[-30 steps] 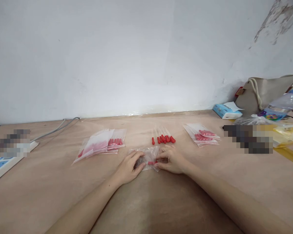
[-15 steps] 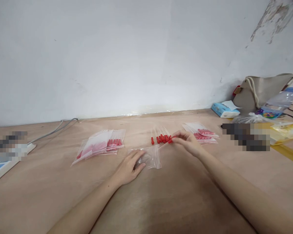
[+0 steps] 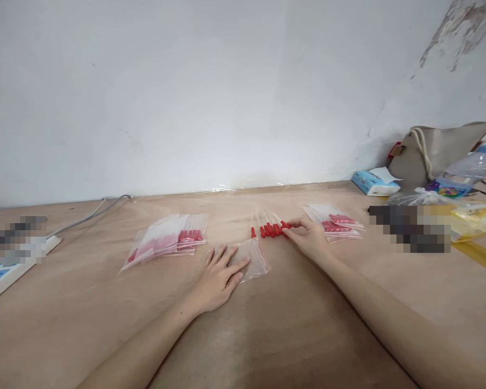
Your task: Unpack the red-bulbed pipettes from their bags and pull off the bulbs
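Observation:
My left hand lies flat with fingers spread on a clear zip bag, which rests on the wooden table. My right hand pinches the red rubber bulb of a dropper at the right end of a row. Several more droppers lie in that row, their thin clear tubes pointing toward the wall. One dropper sits slightly apart at the row's left, just beyond the bag's edge. Filled bags of droppers are stacked to the left, and another stack is right of my right hand.
A power strip with a grey cable is at the far left. At right are a blue tissue pack, a beige bag, a blurred dark object and yellow packaging. A wall stands behind the table.
My left hand has flattened and spread over the bag, which now lies flatter and slightly turned. The dropper in my right hand has swung away from the bag to the row's right end.

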`<state>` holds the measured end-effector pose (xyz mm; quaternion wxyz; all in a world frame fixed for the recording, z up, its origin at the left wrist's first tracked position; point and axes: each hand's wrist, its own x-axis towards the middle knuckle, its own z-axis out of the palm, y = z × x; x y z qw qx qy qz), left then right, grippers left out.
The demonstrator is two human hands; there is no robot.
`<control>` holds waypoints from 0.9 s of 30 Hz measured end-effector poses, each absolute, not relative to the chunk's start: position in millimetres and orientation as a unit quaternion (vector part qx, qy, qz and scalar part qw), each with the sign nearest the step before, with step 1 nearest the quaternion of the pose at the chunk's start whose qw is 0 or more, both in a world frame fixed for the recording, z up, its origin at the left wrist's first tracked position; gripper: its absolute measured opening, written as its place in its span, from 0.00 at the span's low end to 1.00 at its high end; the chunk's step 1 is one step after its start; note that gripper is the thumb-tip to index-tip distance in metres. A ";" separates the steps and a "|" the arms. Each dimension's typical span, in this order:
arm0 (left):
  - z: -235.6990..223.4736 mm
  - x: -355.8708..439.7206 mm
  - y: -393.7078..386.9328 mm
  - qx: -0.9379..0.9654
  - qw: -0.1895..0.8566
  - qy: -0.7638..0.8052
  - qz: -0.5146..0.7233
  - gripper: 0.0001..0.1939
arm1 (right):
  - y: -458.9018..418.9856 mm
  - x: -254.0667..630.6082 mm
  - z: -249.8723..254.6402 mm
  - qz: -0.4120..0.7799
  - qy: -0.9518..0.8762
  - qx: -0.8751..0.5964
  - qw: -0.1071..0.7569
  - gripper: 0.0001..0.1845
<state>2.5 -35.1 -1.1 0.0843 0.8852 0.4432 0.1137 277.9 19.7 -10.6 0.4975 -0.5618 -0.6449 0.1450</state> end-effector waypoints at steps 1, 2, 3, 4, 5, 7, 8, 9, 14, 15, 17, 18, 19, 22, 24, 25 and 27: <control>-0.1 3.4 -35.3 0.876 0.077 0.459 0.122 0.20 | 19.2 276.6 -10.9 0.134 -0.665 -0.561 0.475 0.13; 1.7 4.0 -35.1 0.867 0.070 0.474 0.134 0.20 | 18.6 275.8 -10.4 0.125 -0.682 -0.560 0.454 0.13; 4.2 4.0 -34.2 0.857 0.062 0.489 0.150 0.19 | 18.2 275.8 -9.1 0.115 -0.695 -0.560 0.437 0.13; 7.0 3.3 -32.6 0.846 0.056 0.504 0.167 0.18 | 18.0 276.7 -7.1 0.099 -0.704 -0.560 0.424 0.14; 9.6 1.7 -30.2 0.834 0.052 0.519 0.182 0.17 | 18.2 279.0 -4.3 0.077 -0.709 -0.564 0.417 0.14; 13.0 -3.8 -24.0 0.811 0.057 0.546 0.203 0.14 | 20.1 288.2 3.0 0.015 -0.695 -0.590 0.410 0.14; 13.5 -7.3 -20.6 0.801 0.069 0.557 0.209 0.14 | 21.8 295.2 7.2 -0.021 -0.679 -0.613 0.403 0.14; 13.4 -10.7 -17.4 0.790 0.087 0.568 0.214 0.13 | 23.8 303.6 11.3 -0.056 -0.657 -0.644 0.389 0.14; 14.2 -17.8 -11.2 0.752 0.193 0.601 0.189 0.15 | 33.9 350.2 21.9 -0.052 -0.563 -0.795 0.219 0.30; 16.4 -16.8 -11.9 0.755 0.206 0.596 0.176 0.13 | 35.4 357.2 21.3 -0.021 -0.561 -0.804 0.194 0.31; 23.0 -15.3 -12.9 0.767 0.220 0.579 0.168 0.09 | 37.5 366.5 18.8 0.017 -0.564 -0.809 0.166 0.27; 26.9 -15.9 -12.5 0.771 0.222 0.569 0.179 0.09 | 38.3 369.0 17.2 0.021 -0.565 -0.809 0.159 0.24; 30.9 -18.1 -11.0 0.770 0.220 0.563 0.204 0.09 | 38.8 370.1 15.7 0.014 -0.566 -0.810 0.153 0.21; 41.4 -36.6 0.0 0.716 0.181 0.593 0.322 0.12 | 39.3 368.4 12.1 -0.023 -0.571 -0.810 0.133 0.14; 46.0 -56.5 10.8 0.658 0.129 0.637 0.381 0.19 | 38.4 365.6 10.3 -0.053 -0.585 -0.801 0.121 0.12; 47.5 -67.3 16.1 0.642 0.102 0.647 0.398 0.21 | 37.6 364.3 9.6 -0.067 -0.591 -0.796 0.117 0.12; 48.9 -87.2 24.9 0.620 0.063 0.674 0.397 0.23 | 35.7 362.7 8.5 -0.094 -0.602 -0.785 0.112 0.11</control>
